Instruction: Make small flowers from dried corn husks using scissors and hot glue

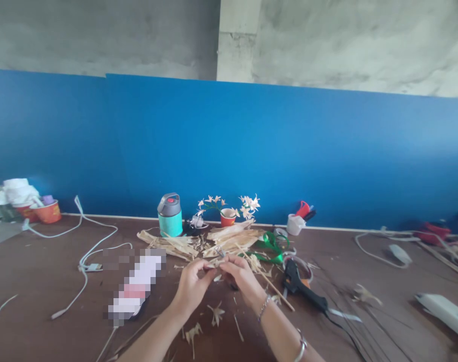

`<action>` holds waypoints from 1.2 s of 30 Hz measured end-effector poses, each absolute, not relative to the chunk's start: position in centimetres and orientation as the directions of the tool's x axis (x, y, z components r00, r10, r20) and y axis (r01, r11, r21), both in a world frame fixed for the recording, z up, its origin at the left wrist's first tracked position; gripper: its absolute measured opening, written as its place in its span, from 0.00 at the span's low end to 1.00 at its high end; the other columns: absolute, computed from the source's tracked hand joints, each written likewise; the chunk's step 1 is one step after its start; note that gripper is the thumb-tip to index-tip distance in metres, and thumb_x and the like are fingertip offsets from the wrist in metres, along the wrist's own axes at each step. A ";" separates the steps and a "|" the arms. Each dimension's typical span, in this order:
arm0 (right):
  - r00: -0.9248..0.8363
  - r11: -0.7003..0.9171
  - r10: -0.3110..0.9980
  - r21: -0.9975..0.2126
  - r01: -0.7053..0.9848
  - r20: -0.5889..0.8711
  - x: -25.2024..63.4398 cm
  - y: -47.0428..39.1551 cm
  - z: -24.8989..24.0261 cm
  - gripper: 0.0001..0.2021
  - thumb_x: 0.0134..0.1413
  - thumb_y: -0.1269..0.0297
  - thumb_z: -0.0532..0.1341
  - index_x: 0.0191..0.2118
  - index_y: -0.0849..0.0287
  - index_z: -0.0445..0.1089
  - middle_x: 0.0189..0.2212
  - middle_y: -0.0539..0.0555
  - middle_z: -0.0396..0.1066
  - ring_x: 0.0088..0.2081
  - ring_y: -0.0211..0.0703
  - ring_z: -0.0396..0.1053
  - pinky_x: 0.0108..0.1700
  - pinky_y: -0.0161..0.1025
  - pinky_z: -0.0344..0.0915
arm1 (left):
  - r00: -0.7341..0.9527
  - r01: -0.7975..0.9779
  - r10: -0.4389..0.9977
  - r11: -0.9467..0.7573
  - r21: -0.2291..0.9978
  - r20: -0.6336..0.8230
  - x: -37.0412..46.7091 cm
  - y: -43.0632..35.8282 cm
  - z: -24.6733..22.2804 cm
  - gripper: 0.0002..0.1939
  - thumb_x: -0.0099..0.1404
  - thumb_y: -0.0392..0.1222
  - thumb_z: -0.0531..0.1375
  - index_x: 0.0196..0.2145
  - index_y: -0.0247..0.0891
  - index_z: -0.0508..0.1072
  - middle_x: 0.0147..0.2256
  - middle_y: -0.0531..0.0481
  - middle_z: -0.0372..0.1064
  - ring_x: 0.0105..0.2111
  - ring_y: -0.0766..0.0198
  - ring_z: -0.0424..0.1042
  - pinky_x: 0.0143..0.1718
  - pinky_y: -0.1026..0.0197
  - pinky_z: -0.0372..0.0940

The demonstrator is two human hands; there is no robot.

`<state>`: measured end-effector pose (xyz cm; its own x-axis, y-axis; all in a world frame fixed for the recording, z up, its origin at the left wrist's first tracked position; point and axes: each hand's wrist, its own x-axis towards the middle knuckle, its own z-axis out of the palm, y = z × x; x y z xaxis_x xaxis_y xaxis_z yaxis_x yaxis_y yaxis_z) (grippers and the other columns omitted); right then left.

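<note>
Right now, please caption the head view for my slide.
Left hand and right hand hold a pale piece near husks.

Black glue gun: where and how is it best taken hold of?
The black glue gun is probably best taken by its handle, from the near right: it lies flat with the handle slanting that way, its cord trailing from the end.

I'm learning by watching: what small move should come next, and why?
Perhaps gently pinch the small pale piece into shape: the left hand and right hand both have fingertips at it, while the glue gun lies unheld.
</note>
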<state>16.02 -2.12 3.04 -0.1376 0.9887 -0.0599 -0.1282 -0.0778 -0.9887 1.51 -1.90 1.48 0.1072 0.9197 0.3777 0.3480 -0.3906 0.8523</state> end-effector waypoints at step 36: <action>0.260 -0.258 0.965 -0.115 0.959 0.006 25.5 0.0 5.9 0.11 0.43 0.76 0.56 0.30 0.61 0.75 0.34 0.64 0.75 0.38 0.52 0.72 0.36 0.39 0.62 | 0.096 0.311 0.966 -0.259 0.914 0.241 1.5 -1.2 0.5 0.12 0.54 0.48 0.59 0.23 0.37 0.72 0.20 0.53 0.67 0.22 0.63 0.64 0.26 0.65 0.58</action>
<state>25.50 -0.05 5.90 0.2604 0.9655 0.0064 0.9593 -0.2579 -0.1154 1.47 -1.24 0.47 0.0959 0.9657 0.2411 0.3112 -0.2592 0.9143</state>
